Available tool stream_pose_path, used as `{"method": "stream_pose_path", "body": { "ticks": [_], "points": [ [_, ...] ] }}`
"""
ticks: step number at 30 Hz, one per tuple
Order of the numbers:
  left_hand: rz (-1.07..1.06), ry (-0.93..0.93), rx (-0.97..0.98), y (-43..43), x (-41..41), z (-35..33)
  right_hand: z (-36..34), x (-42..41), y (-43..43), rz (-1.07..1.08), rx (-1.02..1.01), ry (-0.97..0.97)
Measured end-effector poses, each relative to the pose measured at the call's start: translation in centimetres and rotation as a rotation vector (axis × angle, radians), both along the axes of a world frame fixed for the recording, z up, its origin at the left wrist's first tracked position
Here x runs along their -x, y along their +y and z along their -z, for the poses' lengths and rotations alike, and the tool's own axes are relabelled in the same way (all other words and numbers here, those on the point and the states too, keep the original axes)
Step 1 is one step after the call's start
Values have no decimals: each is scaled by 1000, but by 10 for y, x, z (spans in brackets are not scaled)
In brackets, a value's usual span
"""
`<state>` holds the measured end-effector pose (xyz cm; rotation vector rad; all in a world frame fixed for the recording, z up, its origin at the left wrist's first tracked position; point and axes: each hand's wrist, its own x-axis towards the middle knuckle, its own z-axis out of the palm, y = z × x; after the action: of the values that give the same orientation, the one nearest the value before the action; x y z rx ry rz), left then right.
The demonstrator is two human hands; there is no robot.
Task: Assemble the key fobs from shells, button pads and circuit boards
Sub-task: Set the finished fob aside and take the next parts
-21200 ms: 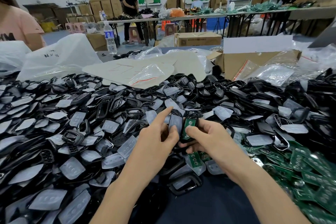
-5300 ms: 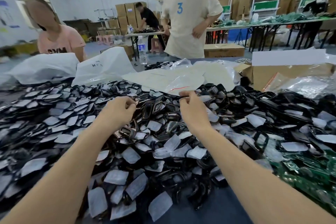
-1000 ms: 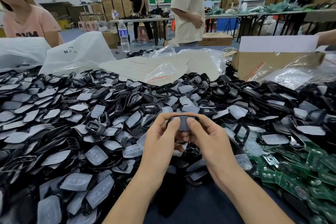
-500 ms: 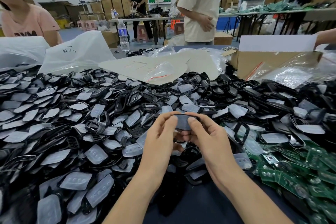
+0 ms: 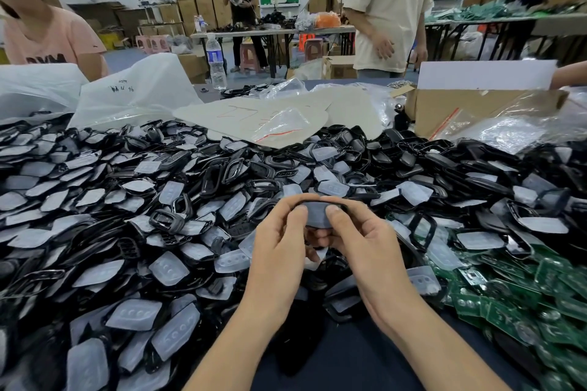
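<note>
Worn on the head, wide-angle, aimed forward and down; close over the left hand (image 5: 276,251) and right hand (image 5: 365,247) at centre, with the worktop (image 5: 343,362) stretching toward 12 o'clock.

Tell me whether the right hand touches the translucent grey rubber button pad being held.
Touching. The head view shows the right hand with its thumb pressed on the translucent grey rubber button pad.

Left hand (image 5: 279,251), right hand (image 5: 365,247) around shell (image 5: 317,199)

The dark surface (image 5: 355,362) carries a sprawling heap of black shells (image 5: 166,220) and pale button pads (image 5: 168,268). Green circuit boards (image 5: 508,305) lie right, with plastic bags (image 5: 133,92) and a cardboard box (image 5: 444,111) behind.
</note>
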<state>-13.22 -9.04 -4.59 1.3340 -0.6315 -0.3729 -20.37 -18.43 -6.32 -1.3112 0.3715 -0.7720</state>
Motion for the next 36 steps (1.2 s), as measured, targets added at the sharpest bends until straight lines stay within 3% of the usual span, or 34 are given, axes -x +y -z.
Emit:
{"method": "stream_pose_path", "body": {
  "ticks": [4,9,13,25,36],
  "points": [
    [-17,9,6,3,-5,1,0,1,-5,14,-41,-8],
    [21,-166,-82,4,-7,2,3,1,-7,-5,-52,-5],
    [14,-162,-106,5,-9,3,3,2,-8,-19,-26,11],
    [61,88,-45,3,-7,3,3,2,-7,-37,11,12],
    [110,185,1,2,-9,6,1,3,-3,-35,-6,-4]
  ]
}}
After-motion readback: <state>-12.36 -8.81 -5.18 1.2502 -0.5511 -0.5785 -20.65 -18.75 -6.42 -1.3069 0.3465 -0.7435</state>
